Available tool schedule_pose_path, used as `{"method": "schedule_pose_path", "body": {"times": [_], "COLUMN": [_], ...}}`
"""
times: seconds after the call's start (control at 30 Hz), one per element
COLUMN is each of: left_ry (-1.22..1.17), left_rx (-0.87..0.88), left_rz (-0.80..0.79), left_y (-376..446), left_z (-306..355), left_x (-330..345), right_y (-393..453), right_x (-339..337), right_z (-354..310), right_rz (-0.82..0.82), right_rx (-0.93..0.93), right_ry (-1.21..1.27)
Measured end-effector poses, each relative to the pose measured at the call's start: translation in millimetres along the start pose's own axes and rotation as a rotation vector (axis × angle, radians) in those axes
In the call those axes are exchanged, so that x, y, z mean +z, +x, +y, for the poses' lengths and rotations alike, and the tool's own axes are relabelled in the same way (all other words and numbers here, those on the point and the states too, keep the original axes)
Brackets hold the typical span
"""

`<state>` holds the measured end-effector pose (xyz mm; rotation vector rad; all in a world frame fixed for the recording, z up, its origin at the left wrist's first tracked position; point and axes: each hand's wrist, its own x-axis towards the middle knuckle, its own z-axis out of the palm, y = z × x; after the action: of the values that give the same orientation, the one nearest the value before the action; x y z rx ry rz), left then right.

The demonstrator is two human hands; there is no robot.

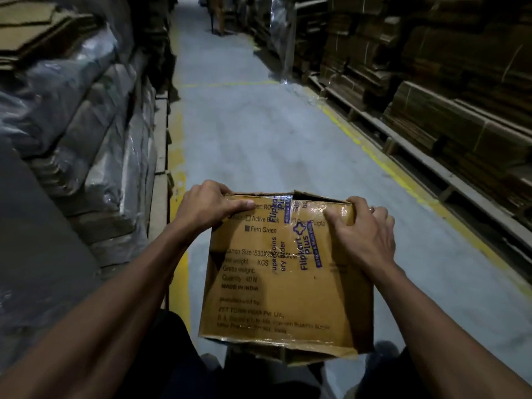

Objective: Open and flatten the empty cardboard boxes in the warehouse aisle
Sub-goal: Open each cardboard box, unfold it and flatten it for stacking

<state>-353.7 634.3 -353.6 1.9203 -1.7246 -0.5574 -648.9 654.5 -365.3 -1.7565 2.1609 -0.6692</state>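
A brown cardboard box (276, 289) with black print and clear tape bearing purple lettering is held in front of me, its printed side facing up. My left hand (208, 205) grips the far left corner, fingers curled over the top edge and thumb lying along the face. At the far right corner, my right hand (364, 228) grips the edge the same way. The taped seam at the far edge is split and a flap there gapes slightly. The box's near bottom edge is ragged and hangs above my legs.
The grey aisle floor (253, 133) runs ahead with yellow lines along both sides. Plastic-wrapped stacks of flat cardboard (86, 110) line the left. Pallets with stacked flattened cartons (431, 82) line the right.
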Motion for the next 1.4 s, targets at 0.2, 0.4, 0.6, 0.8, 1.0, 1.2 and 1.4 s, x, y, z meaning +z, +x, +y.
{"method": "schedule_pose_path", "body": {"times": [0.2, 0.4, 0.6, 0.8, 1.0, 1.2, 1.4], "left_ry": [0.080, -0.058, 0.071, 0.110, 0.055, 0.042, -0.005], "left_rx": [-0.041, 0.108, 0.065, 0.064, 0.069, 0.028, 0.016], "left_rz": [-0.014, -0.292, -0.718, -0.475, -0.121, 0.118, 0.194], "left_y": [16, 9, -23, -38, -30, -40, -44], "left_z": [14, 14, 4, -19, -16, -8, -11], "left_x": [-11, -8, -7, 33, 53, 67, 57], "right_y": [25, 55, 65, 45, 33, 6, -9], "right_x": [-18, -11, -9, -10, -30, 2, 21], "right_z": [-18, -18, -8, 2, 25, 34, 26], "right_rz": [-0.075, -0.118, -0.232, -0.367, -0.661, -0.347, -0.064], "right_rx": [0.019, 0.068, 0.027, 0.035, -0.019, -0.035, -0.034], "right_ry": [-0.044, -0.009, 0.086, 0.063, 0.289, 0.210, 0.278]}}
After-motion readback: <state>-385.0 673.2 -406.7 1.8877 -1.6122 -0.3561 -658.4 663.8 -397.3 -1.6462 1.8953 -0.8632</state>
